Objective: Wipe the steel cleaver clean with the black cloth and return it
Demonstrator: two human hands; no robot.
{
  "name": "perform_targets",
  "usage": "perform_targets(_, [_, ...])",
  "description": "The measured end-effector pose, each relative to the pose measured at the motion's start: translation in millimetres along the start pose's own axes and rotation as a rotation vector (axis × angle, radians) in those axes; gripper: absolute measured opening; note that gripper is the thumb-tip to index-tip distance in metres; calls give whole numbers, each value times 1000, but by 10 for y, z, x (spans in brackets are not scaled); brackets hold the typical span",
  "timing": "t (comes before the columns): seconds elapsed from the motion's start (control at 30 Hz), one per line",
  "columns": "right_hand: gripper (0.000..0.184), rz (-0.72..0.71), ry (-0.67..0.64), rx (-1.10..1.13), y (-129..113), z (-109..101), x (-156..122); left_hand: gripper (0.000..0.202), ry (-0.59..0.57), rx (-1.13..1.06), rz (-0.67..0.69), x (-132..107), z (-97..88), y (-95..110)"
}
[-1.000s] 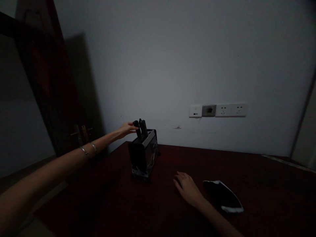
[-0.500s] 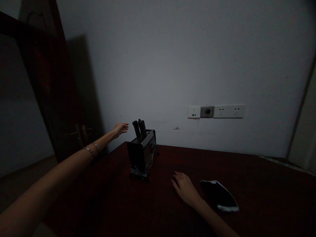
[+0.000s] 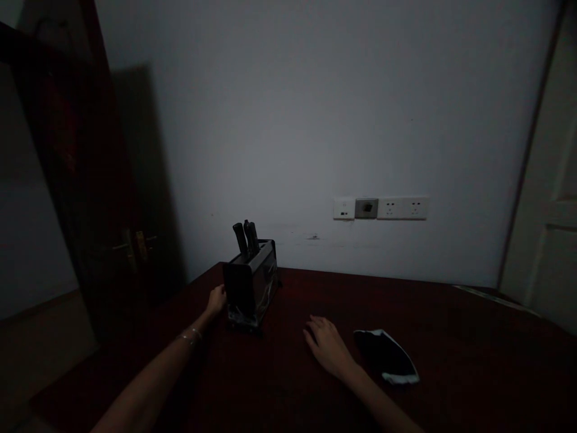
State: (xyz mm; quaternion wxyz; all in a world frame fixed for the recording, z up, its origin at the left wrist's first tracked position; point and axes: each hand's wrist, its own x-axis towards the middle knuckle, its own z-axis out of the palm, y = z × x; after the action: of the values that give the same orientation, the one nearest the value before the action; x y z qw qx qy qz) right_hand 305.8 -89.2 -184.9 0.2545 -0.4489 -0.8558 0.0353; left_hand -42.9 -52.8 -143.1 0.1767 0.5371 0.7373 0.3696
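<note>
A dark knife block with a grey top edge stands upright on the table. Several black knife handles stick up out of its top. My left hand, with bracelets at the wrist, is low at the block's left side; its fingers are partly hidden behind the block, so I cannot tell whether they grip it. To the right of the block, my right hand lies palm down on the tabletop, fingers stretched out and holding nothing. A black cloth piece with a pale edge lies just right of that hand.
The dark red table reaches back to a pale wall. White wall sockets and a grey wall plate sit above its back edge. On the left is a dark door with a metal handle; a pale door stands at the right.
My left hand has come down from beside the knife handles to the block's lower left side. My right hand stays flat on the table. The view has shifted slightly to the right.
</note>
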Motion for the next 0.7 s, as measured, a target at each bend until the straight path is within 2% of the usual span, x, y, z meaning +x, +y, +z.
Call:
perform_targets(0.07, [40, -6, 0, 8, 6, 6, 4, 12, 17, 52, 12, -22, 51, -59])
perform_targets(0.17, [39, -4, 2, 18, 17, 18, 6, 19, 18, 104, 56, -32, 95, -99])
perform_targets(0.27, [38, 11, 13, 57, 35, 30, 25, 14, 11, 141, 91, -35, 121, -119])
perform_targets(0.4, [32, 96, -11, 280, 30, -52, 194, 5, 19, 188, 120, -12, 148, -183])
perform_targets(0.47, [31, 116, 2, 409, -17, -177, 387, 7, 27, 211, 133, 15, 162, -227])
perform_targets(0.53, [32, 105, 52, 446, -112, -358, 657, 12, 34, 234, 145, 47, 175, -271])
perform_targets(0.7, [34, 28, 185, 554, -541, -844, 1502, 19, 27, 288, 156, 104, 196, -342])
